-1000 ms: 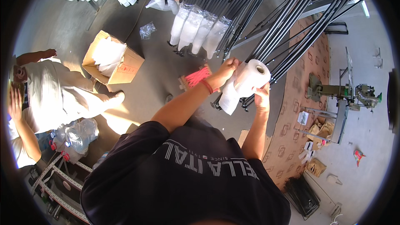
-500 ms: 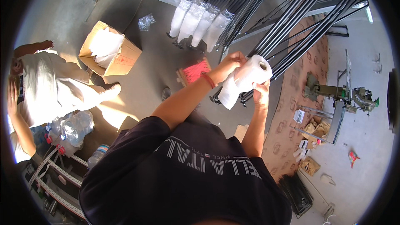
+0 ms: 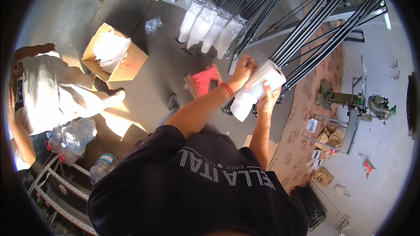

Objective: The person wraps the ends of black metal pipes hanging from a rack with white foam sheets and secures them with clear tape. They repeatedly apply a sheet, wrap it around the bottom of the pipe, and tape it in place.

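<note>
A roll of clear plastic film [image 3: 272,75] lies against the near end of a bundle of black metal rods [image 3: 302,39]. My right hand [image 3: 268,98] grips the roll from the near right side, its thumb lying along it. On the roll's far left, my left hand [image 3: 245,68] has its fingers curled together beside a loose, see-through bit of film [image 3: 260,57]; they appear to pinch its edge. Below the roll, a white wrapping [image 3: 242,107] covers rod ends, with dark tips showing past it. The roll hides part of the rods.
More rods with white-wrapped ends [image 3: 210,26] stand ahead. A cardboard box [image 3: 129,63] with white sheets sits left, near another person [image 3: 52,87]. A red-topped stool [image 3: 203,82] bears a dark phone. Plastic bottles [image 3: 78,135] lie lower left; a green machine [image 3: 350,98] stands right.
My left hand has drawn slightly left from the roll, and loose film now shows beside its fingers. My right hand has shifted left, its thumb now farther along the roll.
</note>
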